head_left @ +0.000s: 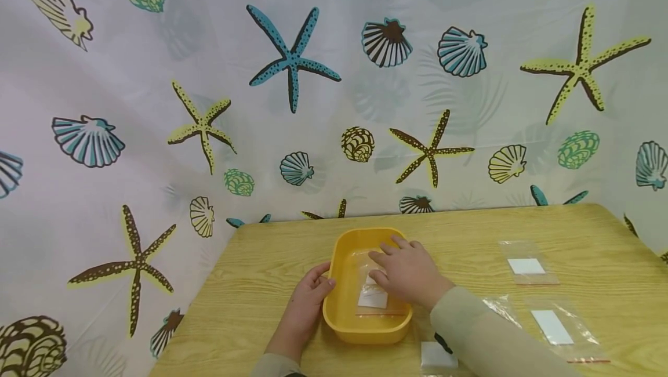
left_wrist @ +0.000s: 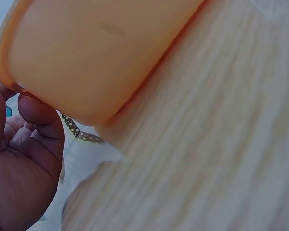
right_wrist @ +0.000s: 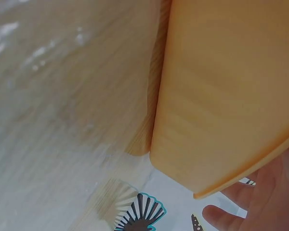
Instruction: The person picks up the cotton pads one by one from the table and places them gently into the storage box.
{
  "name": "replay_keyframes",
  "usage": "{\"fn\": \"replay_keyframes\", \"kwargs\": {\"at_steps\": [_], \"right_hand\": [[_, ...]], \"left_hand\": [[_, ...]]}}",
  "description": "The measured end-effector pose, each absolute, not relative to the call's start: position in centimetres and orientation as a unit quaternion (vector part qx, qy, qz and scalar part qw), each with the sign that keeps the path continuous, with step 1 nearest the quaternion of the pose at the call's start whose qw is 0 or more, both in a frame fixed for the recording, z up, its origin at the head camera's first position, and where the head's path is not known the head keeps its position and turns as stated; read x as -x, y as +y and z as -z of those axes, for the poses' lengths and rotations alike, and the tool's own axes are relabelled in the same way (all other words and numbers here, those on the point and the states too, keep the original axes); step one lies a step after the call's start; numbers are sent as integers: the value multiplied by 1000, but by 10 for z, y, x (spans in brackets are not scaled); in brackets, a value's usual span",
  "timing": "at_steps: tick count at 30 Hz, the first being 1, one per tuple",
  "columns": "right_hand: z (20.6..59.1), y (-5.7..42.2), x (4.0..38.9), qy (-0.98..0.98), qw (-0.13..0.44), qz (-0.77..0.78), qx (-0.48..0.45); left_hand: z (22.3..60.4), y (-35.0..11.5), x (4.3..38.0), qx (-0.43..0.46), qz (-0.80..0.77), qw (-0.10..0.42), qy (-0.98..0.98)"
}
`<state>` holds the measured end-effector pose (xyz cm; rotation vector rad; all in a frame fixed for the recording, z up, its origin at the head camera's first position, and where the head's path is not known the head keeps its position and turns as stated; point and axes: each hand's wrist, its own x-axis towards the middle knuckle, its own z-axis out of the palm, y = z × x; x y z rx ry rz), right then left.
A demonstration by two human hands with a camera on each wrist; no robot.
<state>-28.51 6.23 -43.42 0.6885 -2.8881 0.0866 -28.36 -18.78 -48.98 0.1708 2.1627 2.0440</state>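
Observation:
A yellow plastic tub (head_left: 367, 337) stands on the wooden table. My left hand (head_left: 307, 301) grips its left side, the thumb at the rim; the left wrist view shows this hand (left_wrist: 26, 163) against the tub's wall (left_wrist: 96, 53). Inside the tub lies a clear zip bag with a white card (head_left: 373, 298). Over the tub's right side reaches my right hand (head_left: 409, 271), its fingers loosely spread above the bag. Whether they touch the bag cannot be made out. In the right wrist view, part of the right hand (right_wrist: 267, 195) shows beyond the tub's rim.
On the table to the right lie several more clear bags with white cards: one at the back (head_left: 527, 265), another nearer (head_left: 554, 327), and one partly under the right sleeve (head_left: 437, 355). A shell-and-starfish curtain (head_left: 323, 133) hangs behind the table (head_left: 250, 284).

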Motion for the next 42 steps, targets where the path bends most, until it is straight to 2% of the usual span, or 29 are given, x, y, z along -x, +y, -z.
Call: {"fn": "replay_keyframes", "kwargs": {"at_steps": [24,35,42], "right_hand": [[428,97,289,-967,98,-31,-234],[429,145,290,-959,123,-8,-256],[430,177,287,-957,119,1,-266]], "left_hand": [[490,-186,284,-56,-687,79,720],[492,-185,285,-61,-673,76,733],[490,-186,284,-60,-674,71,733]]}}
